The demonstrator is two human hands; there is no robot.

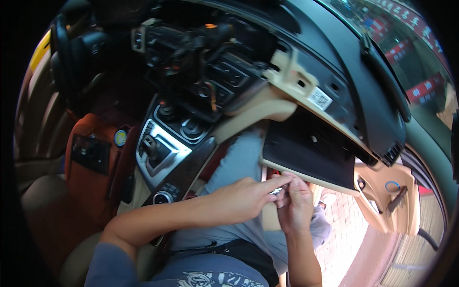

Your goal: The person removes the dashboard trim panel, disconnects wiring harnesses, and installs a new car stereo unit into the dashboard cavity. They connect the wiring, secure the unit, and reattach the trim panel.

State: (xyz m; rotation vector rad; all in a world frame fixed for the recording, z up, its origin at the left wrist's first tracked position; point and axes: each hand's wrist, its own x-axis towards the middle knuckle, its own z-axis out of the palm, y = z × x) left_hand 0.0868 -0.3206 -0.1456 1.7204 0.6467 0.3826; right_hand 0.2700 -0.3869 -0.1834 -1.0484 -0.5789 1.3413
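Observation:
Both of my hands meet in front of the passenger side of a car's dashboard, just below the beige front edge of the lowered glove box. My left hand reaches across from the left with its fingers closed. My right hand comes up from below, thumb and fingers pinched together against the left fingertips. A small shiny metallic piece shows between the hands, mostly covered by the fingers, so its kind cannot be made out. Which hand bears it is hard to tell.
The dashboard's middle is stripped, with loose wires hanging out. Left of my legs are the gear selector and centre console. A brown-orange seat lies beyond. At right stands the open door with its beige panel; brick paving shows outside.

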